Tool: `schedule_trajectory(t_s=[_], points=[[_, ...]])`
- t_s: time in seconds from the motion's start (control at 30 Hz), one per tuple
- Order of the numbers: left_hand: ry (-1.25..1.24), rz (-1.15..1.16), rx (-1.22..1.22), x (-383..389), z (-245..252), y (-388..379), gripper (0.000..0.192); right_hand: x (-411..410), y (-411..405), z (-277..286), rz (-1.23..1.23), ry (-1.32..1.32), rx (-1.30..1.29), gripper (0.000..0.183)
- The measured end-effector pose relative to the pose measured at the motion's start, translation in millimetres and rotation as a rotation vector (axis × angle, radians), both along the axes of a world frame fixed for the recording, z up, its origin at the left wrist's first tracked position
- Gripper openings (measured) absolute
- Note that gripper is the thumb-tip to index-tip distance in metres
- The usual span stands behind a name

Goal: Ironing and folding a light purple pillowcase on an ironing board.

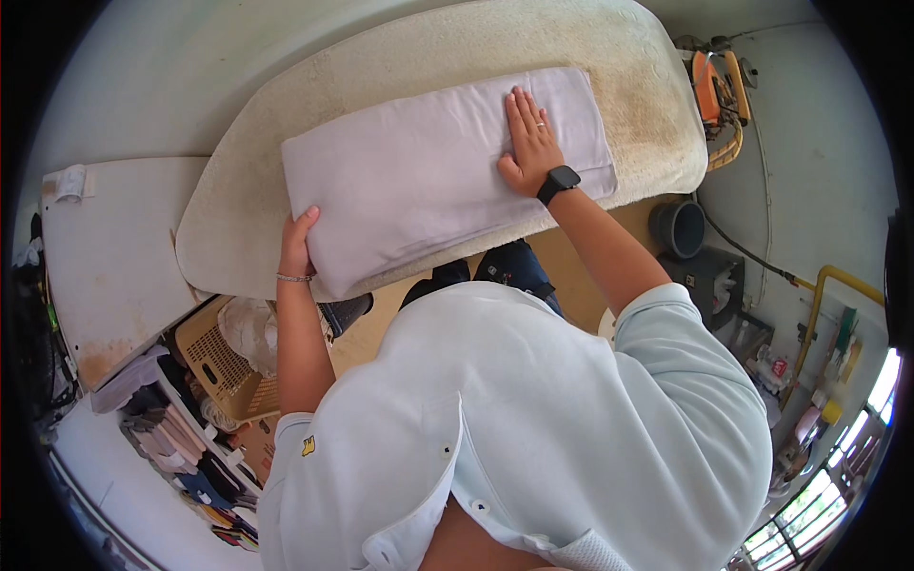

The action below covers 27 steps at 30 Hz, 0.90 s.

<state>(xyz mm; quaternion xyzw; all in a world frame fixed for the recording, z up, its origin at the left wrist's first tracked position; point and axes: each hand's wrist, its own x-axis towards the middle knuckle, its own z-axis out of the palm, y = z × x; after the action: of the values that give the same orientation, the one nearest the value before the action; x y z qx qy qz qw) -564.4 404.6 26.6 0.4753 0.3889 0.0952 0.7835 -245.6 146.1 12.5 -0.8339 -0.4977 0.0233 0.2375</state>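
A folded pale lilac cloth (407,171) lies across the ironing table (343,78), which has a fuzzy cream cover with brown stains. My right hand (532,146) rests flat on the cloth towards its right end, fingers pointing away from me and held mostly together. It wears a ring, with a black watch on the wrist. At the cloth's near left corner is my left hand (298,239). Its thumb lies on top of the cloth's left edge, while the other fingers are hidden, and a chain bracelet circles that wrist.
An orange iron (707,89) stands at the table's right end, with a yellow hose by it. A white board surface (128,235) adjoins on the left. Below are a tan plastic basket (221,371) and shelved folded clothes (171,442). A grey bucket (677,228) sits at right.
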Motion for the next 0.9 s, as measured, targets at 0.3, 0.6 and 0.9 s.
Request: schedule_trajectory(t_s=[0.3, 0.6, 0.9], points=[[0.043, 0.036, 0.473, 47.9, 189.0, -52.4, 0.062, -19.0, 18.2, -8.0, 0.071, 0.185, 0.113, 0.087], [0.004, -0.14, 0.871, 172.7, 281.7, -173.7, 0.063, -7.3, 0.0, 179.3, 0.353, 1.307, 0.717, 0.072], [-0.086, 0.0, 1.455, 291.8, 93.3, -180.7, 0.067, 141.8, -147.3, 100.3, 0.276, 1.905, 1.021, 0.065]])
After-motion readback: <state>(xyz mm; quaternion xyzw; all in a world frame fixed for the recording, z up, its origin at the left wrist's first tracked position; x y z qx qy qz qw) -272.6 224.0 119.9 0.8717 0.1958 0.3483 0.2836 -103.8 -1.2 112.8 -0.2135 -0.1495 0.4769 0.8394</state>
